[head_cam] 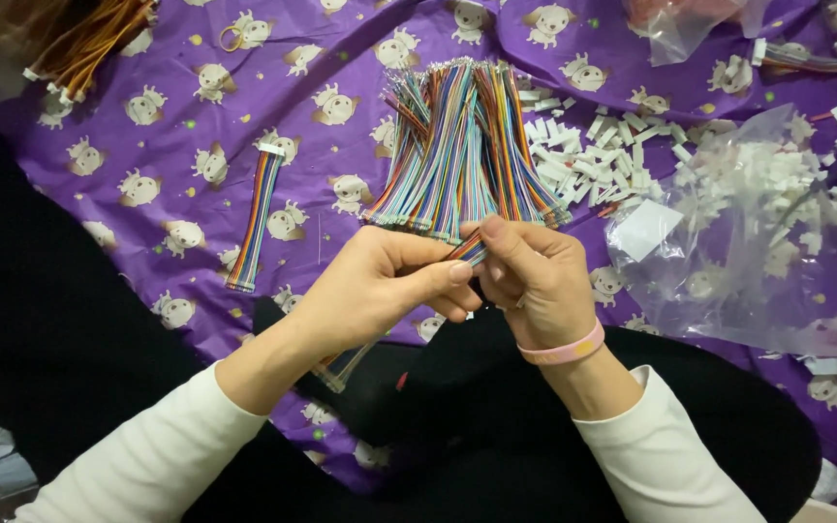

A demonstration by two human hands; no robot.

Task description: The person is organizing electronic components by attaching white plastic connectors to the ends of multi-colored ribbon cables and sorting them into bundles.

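Observation:
My left hand (380, 281) and my right hand (535, 271) meet in the middle of the head view, both pinching one small multicoloured ribbon cable (469, 252) between fingertips. The cable's lower end hangs below my left wrist, ending in a pale connector (336, 373). Just beyond my hands lies a big pile of the same rainbow cables (457, 145), fanned out on the purple cloth (176, 126). A pink band circles my right wrist.
One finished flat cable (256, 221) lies apart at the left. White plastic connectors (593, 155) are scattered at the right, more inside a clear bag (758, 223). Orange wires (89, 44) sit top left. My dark-clothed legs frame the bottom.

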